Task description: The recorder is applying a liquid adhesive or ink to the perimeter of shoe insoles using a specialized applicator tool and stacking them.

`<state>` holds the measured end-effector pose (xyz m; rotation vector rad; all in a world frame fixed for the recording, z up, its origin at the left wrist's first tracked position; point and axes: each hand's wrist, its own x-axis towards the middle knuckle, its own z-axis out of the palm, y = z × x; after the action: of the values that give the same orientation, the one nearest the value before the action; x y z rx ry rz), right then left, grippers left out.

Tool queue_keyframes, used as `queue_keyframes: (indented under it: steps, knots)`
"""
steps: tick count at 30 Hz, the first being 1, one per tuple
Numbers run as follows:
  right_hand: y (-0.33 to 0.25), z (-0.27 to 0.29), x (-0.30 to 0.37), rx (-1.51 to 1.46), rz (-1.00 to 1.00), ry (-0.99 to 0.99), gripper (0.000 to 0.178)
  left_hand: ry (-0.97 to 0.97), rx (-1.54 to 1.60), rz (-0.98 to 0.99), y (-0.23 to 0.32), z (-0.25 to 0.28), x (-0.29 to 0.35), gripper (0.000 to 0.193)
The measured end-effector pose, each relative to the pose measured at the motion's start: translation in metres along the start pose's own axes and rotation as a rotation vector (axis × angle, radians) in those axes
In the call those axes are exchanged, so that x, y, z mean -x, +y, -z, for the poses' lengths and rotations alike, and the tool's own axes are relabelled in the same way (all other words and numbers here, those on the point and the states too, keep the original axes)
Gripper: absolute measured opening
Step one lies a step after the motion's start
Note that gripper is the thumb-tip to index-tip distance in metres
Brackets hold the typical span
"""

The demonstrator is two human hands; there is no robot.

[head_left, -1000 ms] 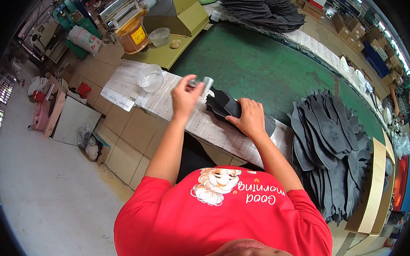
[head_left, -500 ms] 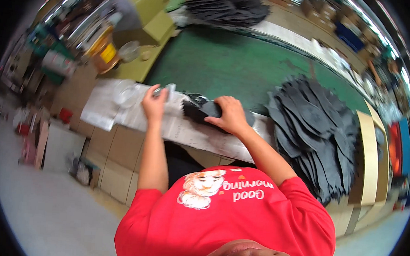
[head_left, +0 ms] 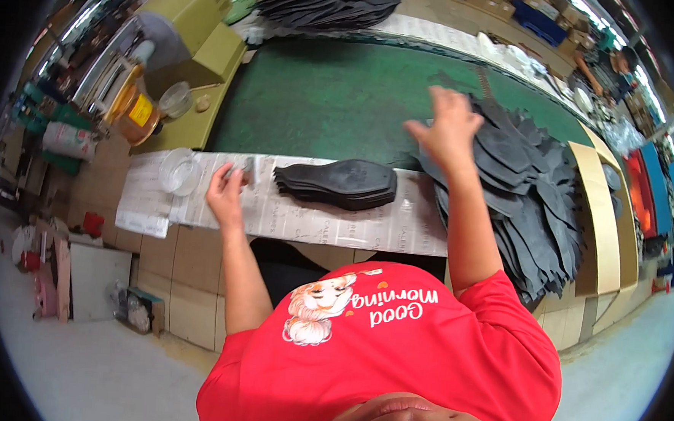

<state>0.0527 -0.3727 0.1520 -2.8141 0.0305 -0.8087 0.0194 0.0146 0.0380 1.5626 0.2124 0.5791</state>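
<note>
My left hand (head_left: 226, 193) is closed round a small tool with a pale grey tip (head_left: 252, 169); its kind is too blurred to tell. Just right of it, a neat stack of black shoe-sole-shaped pieces (head_left: 340, 176) lies on the printed paper covering (head_left: 420, 222), with neither hand on it. Fingers spread, my right hand (head_left: 449, 132) is raised beside the large fanned pile of dark grey sole-shaped pieces (head_left: 517, 193) and holds nothing. A clear round tub (head_left: 179, 173) stands on the paper left of my left hand.
The green belt surface (head_left: 328, 96) stretches beyond the paper. A yellow-green machine (head_left: 208, 47) stands at the left, with an amber container (head_left: 134, 116) beside it. Another dark pile (head_left: 329, 3) lies at the far side. An open cardboard box (head_left: 599, 224) borders the right-hand pile.
My right hand has let go of the black pieces, which now lie stacked on the paper, and moved right and away with fingers spread. My left hand still holds the small tool.
</note>
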Motion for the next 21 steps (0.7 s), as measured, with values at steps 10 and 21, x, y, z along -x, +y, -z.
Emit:
queue_keyframes:
  steps: [10,21]
  knots:
    - [-0.101,-0.095,0.054,-0.426,0.417,-0.698,0.057,-0.038,-0.348,-0.139,0.020,-0.038,0.030,0.030]
    - [-0.101,-0.082,0.071,-0.558,0.416,-0.406,0.050,-0.111,-0.489,-0.172,0.020,-0.049,0.030,0.029]
